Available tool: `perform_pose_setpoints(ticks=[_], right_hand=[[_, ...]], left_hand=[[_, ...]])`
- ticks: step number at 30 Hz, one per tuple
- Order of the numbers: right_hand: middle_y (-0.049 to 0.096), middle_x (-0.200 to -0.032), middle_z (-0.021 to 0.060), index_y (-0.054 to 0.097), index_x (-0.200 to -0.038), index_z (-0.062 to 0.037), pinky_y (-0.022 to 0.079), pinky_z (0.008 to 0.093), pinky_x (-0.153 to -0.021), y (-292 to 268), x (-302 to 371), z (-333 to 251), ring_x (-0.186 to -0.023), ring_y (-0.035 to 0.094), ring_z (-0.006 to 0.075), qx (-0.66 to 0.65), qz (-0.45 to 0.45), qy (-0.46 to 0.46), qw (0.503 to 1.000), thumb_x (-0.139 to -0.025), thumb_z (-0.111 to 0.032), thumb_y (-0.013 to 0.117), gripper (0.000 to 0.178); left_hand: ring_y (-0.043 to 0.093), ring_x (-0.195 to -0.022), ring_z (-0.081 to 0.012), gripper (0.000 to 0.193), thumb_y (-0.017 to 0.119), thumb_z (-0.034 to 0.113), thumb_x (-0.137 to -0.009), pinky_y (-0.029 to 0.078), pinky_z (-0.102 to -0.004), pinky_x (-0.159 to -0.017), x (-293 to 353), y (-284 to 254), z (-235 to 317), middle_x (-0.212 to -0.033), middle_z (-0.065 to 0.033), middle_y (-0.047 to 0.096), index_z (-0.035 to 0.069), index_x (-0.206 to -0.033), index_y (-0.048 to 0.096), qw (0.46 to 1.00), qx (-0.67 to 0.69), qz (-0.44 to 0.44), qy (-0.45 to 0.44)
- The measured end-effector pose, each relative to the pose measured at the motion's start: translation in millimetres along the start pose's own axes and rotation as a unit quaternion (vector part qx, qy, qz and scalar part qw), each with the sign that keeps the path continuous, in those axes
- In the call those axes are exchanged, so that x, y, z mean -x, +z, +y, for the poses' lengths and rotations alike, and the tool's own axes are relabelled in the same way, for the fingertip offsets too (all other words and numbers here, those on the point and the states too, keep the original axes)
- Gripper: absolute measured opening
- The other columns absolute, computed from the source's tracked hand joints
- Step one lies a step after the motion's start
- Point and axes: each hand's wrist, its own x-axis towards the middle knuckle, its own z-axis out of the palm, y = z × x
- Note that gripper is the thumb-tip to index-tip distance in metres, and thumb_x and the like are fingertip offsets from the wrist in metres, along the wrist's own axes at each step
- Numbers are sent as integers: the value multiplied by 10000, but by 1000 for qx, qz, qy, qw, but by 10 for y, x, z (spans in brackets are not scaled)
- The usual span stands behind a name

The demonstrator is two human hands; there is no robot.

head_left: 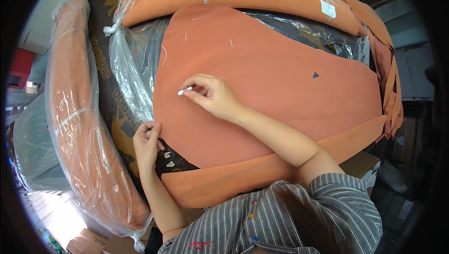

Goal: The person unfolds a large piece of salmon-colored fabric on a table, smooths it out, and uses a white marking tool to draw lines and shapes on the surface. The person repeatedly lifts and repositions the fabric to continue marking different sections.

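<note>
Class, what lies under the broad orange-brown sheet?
At the left edge of the broad sheet, clear plastic and a dark surface show, apparently running underneath. What lies beneath its middle is covered and cannot be seen.

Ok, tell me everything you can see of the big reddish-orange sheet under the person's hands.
The sheet looks like leather and lies spread out, mostly flat, with a rounded far-left outline. Pale marks show toward its far-left part, and a small dark patch, perhaps a hole, at right. A lighter orange band runs along its near side. The left hand is at its left edge; the right hand holds a small white stick over it, contact unclear.
</note>
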Motion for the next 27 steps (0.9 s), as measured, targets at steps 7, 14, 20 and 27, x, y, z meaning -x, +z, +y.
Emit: perform_pose_setpoints(ticks=[7,14,20,27], right_hand=[[738,-868,54,714,-928,2,549,254,-728,-1883,381,430,-815,689,110,127,335,64,932,-905,-134,741,141],[728,-839,52,736,-863,-49,512,272,-654,-2009,463,517,-698,648,124,356,323,63,875,-849,-158,777,118],[724,-844,31,735,-887,-27,494,238,-707,-2125,505,583,-779,633,84,257,337,88,901,-869,-146,768,124],[719,-1014,52,687,-1106,8,534,245,-816,-2573,515,483,-927,663,94,0,440,58,896,-938,-130,731,222]], left_hand=[[585,-438,-77,257,674,286,-994,331,-174,-373,-96,-8,90,-640,-21,661,61,-899,594,998,-43,-29,-19],[596,-448,-78,260,685,287,-988,348,-165,-387,-114,-50,24,-638,-29,670,61,-903,589,999,-39,-24,-19],[589,-448,-68,238,683,260,-991,343,-160,-393,-76,-35,19,-641,-22,665,57,-907,592,1000,-26,-14,-9],[580,-443,-65,236,686,258,-989,332,-159,-388,-81,12,-18,-635,-18,658,56,-913,592,1000,-18,-2,4]])
